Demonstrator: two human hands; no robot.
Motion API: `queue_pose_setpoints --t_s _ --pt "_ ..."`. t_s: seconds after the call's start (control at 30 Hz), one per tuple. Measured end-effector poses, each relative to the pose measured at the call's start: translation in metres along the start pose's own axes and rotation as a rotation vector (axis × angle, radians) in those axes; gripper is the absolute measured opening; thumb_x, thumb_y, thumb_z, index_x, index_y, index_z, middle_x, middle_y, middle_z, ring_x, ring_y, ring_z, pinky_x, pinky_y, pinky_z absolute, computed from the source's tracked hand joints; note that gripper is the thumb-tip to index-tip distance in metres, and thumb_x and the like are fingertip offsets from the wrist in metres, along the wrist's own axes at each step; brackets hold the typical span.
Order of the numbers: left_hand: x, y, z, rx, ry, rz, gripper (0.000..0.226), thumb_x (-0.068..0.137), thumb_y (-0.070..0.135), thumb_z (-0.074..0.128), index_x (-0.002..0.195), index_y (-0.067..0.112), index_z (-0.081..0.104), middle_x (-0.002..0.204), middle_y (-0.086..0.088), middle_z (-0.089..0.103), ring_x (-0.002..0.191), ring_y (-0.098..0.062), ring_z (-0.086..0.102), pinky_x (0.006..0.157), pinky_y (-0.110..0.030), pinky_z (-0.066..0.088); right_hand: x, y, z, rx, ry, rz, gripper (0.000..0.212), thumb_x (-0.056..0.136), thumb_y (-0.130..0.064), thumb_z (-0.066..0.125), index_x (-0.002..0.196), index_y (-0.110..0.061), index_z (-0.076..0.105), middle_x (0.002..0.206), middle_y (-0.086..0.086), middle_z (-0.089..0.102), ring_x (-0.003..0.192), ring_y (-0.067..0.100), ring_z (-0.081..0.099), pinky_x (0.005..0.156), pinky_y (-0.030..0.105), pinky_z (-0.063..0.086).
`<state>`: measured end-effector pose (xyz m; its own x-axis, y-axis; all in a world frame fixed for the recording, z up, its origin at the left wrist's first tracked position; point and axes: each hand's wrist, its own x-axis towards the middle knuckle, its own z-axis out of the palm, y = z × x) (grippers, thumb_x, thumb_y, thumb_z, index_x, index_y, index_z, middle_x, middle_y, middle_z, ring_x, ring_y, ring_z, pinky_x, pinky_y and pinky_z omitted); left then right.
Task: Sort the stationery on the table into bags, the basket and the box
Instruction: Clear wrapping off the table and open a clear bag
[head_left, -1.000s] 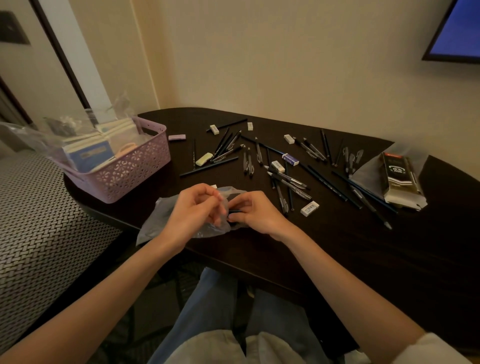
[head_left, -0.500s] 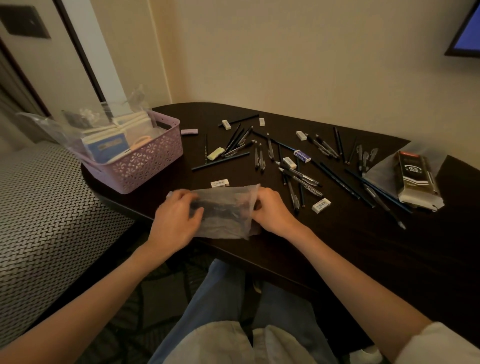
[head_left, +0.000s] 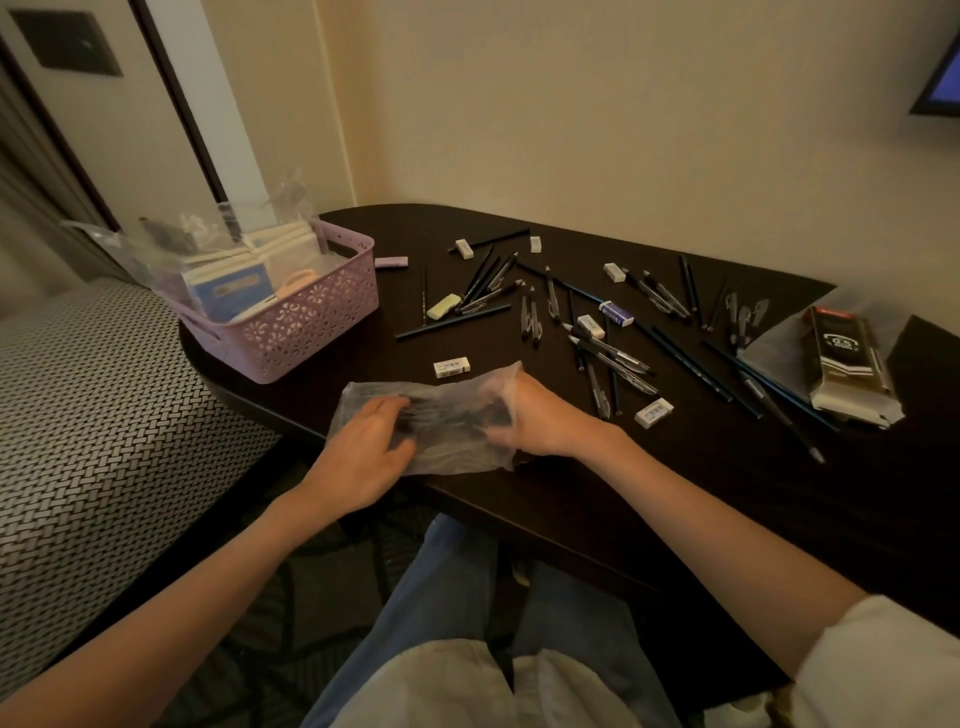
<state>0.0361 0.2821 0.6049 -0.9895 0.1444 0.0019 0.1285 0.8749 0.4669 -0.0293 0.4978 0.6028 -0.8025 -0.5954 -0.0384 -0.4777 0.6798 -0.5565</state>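
A translucent plastic bag (head_left: 447, 415) with dark pens inside lies flat at the table's near edge. My left hand (head_left: 363, 452) rests on its left end, fingers spread over the plastic. My right hand (head_left: 540, 421) grips the bag's right end, fingers curled round the plastic. Several pens and pencils (head_left: 613, 358) lie scattered across the dark table (head_left: 597, 499). White erasers are among them, one (head_left: 451, 367) just behind the bag and one (head_left: 653, 412) to the right of my right hand. A purple basket (head_left: 306, 322) at the left holds notebooks and clear bags.
A dark pen box (head_left: 849, 364) lies on another plastic bag at the far right. A yellow-green eraser (head_left: 443, 306) and a small purple eraser (head_left: 390, 261) lie near the basket. A patterned seat (head_left: 104, 415) stands left of the table. The wall runs close behind.
The bag went from bunched between both hands to spread flat on the table. My left hand slid to its left end and my right hand to its right end.
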Motion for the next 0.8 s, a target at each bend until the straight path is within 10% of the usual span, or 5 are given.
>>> queue_pose_setpoints --t_s 0.1,0.43,0.6,0.8 --pt "0.001 -0.003 -0.002 -0.077 0.054 0.016 0.049 0.092 0.016 0.055 0.139 0.012 0.043 0.139 -0.007 0.048 0.127 -0.016 0.044 0.104 -0.029 0.035 0.007 -0.005 -0.005 -0.016 -0.102 0.119 0.031 0.088 -0.026 0.064 0.115 -0.011 0.06 0.106 0.017 0.065 0.094 0.034 0.064 0.084 0.054 0.053" --pt "0.022 -0.012 -0.002 0.172 -0.093 0.242 0.093 0.075 0.066 0.058 0.151 0.026 0.024 0.158 0.004 0.025 0.144 -0.014 0.023 0.119 -0.037 0.013 0.015 -0.011 -0.018 -0.096 -0.268 0.129 0.027 0.095 -0.02 0.056 0.121 -0.015 0.058 0.107 0.005 0.062 0.094 0.02 0.059 0.089 0.036 0.049" --pt "0.037 -0.017 0.005 0.204 0.076 0.348 0.051 0.091 0.039 0.061 0.136 0.018 0.049 0.124 -0.002 0.055 0.109 -0.015 0.05 0.092 -0.027 0.039 0.005 -0.01 -0.025 -0.022 -0.226 0.039 0.027 0.096 -0.01 0.053 0.121 -0.017 0.059 0.108 -0.01 0.058 0.09 0.0 0.053 0.085 0.018 0.043" --pt "0.047 -0.013 0.013 0.263 0.088 0.407 0.022 0.097 0.023 0.054 0.116 0.012 0.058 0.11 -0.005 0.055 0.094 -0.013 0.046 0.081 -0.024 0.036 -0.001 0.001 -0.029 0.174 -0.124 0.019 0.02 0.092 -0.017 0.062 0.112 -0.019 0.063 0.122 -0.004 0.058 0.111 0.01 0.056 0.1 0.032 0.045"
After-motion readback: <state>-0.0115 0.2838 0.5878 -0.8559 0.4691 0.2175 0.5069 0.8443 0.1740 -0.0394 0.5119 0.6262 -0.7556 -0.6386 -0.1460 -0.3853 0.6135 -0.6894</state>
